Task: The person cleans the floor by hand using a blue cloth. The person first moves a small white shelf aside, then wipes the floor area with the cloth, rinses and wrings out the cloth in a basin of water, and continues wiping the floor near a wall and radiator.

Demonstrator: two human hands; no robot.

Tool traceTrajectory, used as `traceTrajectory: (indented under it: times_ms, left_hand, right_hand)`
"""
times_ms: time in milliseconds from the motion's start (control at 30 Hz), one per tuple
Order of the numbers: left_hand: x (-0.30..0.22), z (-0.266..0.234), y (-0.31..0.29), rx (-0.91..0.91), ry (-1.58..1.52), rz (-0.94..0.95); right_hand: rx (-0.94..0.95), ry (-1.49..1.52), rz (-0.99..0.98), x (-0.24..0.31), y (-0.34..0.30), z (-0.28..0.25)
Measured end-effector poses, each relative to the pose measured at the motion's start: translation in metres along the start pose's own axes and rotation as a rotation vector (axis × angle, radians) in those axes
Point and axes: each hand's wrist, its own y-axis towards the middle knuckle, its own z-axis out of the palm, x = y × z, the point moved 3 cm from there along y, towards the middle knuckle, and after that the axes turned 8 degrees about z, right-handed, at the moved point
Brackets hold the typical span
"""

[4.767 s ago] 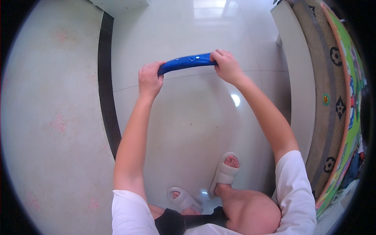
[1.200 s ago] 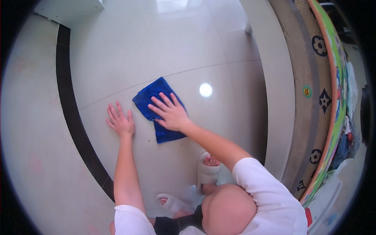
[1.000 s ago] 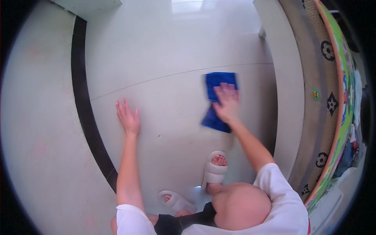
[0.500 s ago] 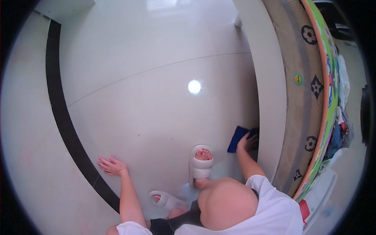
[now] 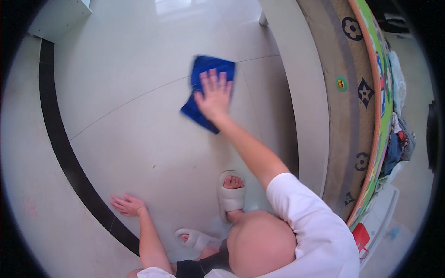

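My right hand [image 5: 215, 96] lies flat with spread fingers on top of a dark blue cloth [image 5: 200, 116], pressing it against the pale glossy floor tiles [image 5: 139, 69]. The cloth is spread unevenly, its edges showing around the hand and slightly blurred. A thin tile joint runs beside it. Near the dark baseboard [image 5: 69, 162] on the left, my left hand [image 5: 127, 205] is open, fingers stretched out, holding nothing. It rests by the foot of the wall; whether its fingertips touch the baseboard I cannot tell.
My feet in light slippers [image 5: 232, 197] are on the floor between my arms. Along the right runs a white bed frame [image 5: 308, 102] with a brown patterned mattress [image 5: 345, 125], a dark gap beneath it. A white cabinet [image 5: 60, 18] stands far left. Two small specks lie on the tiles.
My right hand has moved from beside the bed frame's lower edge far forward and left, taking the blue cloth along. My left hand stays by the baseboard. The view has shifted slightly.
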Motion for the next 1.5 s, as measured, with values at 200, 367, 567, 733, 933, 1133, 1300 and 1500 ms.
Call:
traceTrajectory:
  times_ms: [200,367,567,733,933,1133,1300,1500]
  left_hand:
    - [0.010,-0.007,0.000,0.009,-0.014,-0.010]
    - [0.008,-0.001,-0.002,-0.041,-0.041,0.038]
    - [0.013,-0.006,0.001,-0.018,0.028,-0.009]
    - [0.012,-0.006,0.002,0.001,0.047,0.002]
    - [0.005,-0.003,0.000,-0.003,0.051,-0.008]
    - [0.002,-0.005,0.000,0.038,0.022,-0.023]
    - [-0.003,-0.015,0.001,0.039,-0.049,-0.006]
    - [0.002,-0.023,0.000,0.079,-0.054,-0.021]
  right_hand:
    - [0.316,0.182,-0.377,0.017,-0.094,-0.044]
    - [0.295,-0.061,0.108,-0.161,-0.176,-0.065]
    - [-0.030,-0.050,1.145,-0.284,-0.119,-0.053]
    - [0.001,-0.109,0.861,-0.249,0.013,-0.016]
    - [-0.057,-0.113,0.103,-0.055,0.083,0.010]
    - [0.242,0.247,-0.598,0.158,0.005,0.010]
    - [0.480,0.309,-0.933,0.182,-0.092,-0.009]
    - [0.436,0.182,-0.645,0.035,-0.032,-0.023]
